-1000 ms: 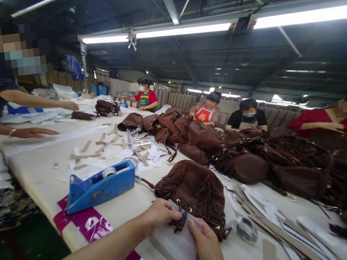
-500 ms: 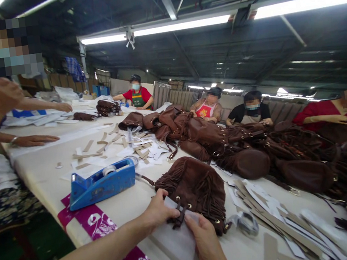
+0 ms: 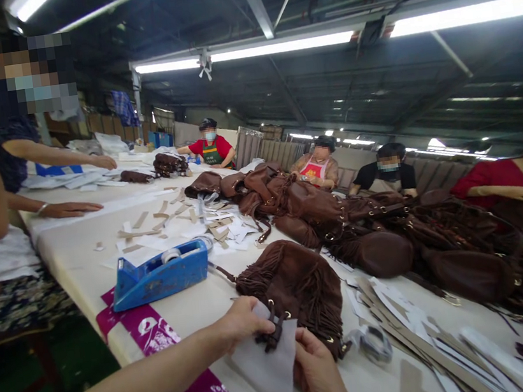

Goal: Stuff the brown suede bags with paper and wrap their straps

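A dark brown fringed bag (image 3: 291,275) lies on the table in front of me, its drawstring end with gold eyelets toward my hands. A thin, whitish translucent sheet (image 3: 269,368) is spread under the bag's knotted drawstring (image 3: 271,339). My left hand (image 3: 244,323) pinches the sheet's left side beside the drawstring, thumb over it. On the other side, my right hand (image 3: 315,365) grips the sheet's raised right edge between thumb and fingers.
A blue tape dispenser (image 3: 161,277) stands left of the bag, by a purple printed strip (image 3: 157,332). A tape roll (image 3: 375,343) and cardboard strips (image 3: 404,331) lie to the right. Brown bags (image 3: 311,205) are heaped behind; a co-worker's hand (image 3: 70,208) rests at left.
My right hand has lifted the sheet's right edge and drawn it up beside the drawstring. At the left, a co-worker's raised arm has shifted. The view has moved slightly.
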A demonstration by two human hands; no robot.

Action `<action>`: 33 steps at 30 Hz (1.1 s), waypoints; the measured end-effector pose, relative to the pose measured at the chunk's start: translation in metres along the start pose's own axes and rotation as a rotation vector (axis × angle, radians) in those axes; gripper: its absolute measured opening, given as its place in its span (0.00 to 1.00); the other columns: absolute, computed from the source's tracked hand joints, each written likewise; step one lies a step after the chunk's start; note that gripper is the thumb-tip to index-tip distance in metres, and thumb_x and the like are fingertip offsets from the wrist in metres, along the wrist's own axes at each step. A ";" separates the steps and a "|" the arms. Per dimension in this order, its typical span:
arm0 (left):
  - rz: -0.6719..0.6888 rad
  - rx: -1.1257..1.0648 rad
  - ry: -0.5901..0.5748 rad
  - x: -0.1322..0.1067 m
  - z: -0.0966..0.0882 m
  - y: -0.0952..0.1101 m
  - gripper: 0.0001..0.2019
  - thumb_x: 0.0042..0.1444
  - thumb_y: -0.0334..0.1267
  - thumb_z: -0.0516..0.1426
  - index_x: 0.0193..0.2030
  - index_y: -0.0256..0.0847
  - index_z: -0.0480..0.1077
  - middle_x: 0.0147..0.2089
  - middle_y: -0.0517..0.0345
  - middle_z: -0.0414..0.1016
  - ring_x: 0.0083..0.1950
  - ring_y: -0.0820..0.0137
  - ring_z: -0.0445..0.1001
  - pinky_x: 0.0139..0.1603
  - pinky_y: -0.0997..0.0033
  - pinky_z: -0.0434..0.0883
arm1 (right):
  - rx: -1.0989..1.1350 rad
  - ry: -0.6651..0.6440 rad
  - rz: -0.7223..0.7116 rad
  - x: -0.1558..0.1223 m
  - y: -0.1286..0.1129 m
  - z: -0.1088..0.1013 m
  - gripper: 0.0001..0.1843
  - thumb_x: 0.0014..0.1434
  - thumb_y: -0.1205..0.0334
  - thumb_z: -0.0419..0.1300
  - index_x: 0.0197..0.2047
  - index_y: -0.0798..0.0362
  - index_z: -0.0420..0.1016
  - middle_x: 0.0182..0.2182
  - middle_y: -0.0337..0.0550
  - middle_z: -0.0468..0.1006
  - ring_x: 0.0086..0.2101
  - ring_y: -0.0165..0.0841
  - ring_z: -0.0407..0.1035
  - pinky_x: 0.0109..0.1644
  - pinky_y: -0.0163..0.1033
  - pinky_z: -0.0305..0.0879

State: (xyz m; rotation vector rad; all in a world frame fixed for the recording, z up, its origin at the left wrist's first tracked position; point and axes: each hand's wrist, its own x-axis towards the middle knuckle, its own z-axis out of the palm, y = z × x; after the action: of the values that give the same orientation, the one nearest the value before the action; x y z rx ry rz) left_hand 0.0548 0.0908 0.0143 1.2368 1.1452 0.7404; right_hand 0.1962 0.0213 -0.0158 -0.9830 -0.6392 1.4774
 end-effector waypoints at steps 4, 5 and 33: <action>0.011 -0.010 -0.004 0.001 0.002 0.000 0.10 0.32 0.32 0.60 0.26 0.38 0.67 0.21 0.67 0.67 0.23 0.75 0.63 0.22 0.77 0.59 | -0.032 0.016 -0.062 0.007 0.008 -0.003 0.20 0.40 0.51 0.74 0.30 0.52 0.74 0.22 0.36 0.78 0.29 0.36 0.75 0.32 0.37 0.71; 0.015 -0.012 -0.003 0.001 0.002 -0.001 0.10 0.31 0.32 0.60 0.26 0.38 0.67 0.20 0.67 0.67 0.23 0.75 0.63 0.22 0.77 0.59 | -0.055 0.021 -0.069 0.008 0.009 -0.004 0.19 0.42 0.50 0.73 0.30 0.52 0.74 0.23 0.36 0.78 0.28 0.35 0.74 0.31 0.36 0.70; -0.231 -0.410 -0.352 0.006 -0.015 0.002 0.07 0.37 0.35 0.59 0.25 0.34 0.70 0.26 0.55 0.73 0.28 0.73 0.70 0.31 0.76 0.70 | -0.495 0.176 -0.341 0.014 0.012 0.006 0.16 0.51 0.48 0.63 0.31 0.53 0.70 0.21 0.36 0.72 0.23 0.31 0.65 0.25 0.33 0.62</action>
State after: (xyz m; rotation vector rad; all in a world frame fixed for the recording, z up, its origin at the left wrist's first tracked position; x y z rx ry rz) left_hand 0.0428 0.1013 0.0162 0.8302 0.7803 0.5236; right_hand 0.1851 0.0335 -0.0260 -1.2898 -1.0152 0.9357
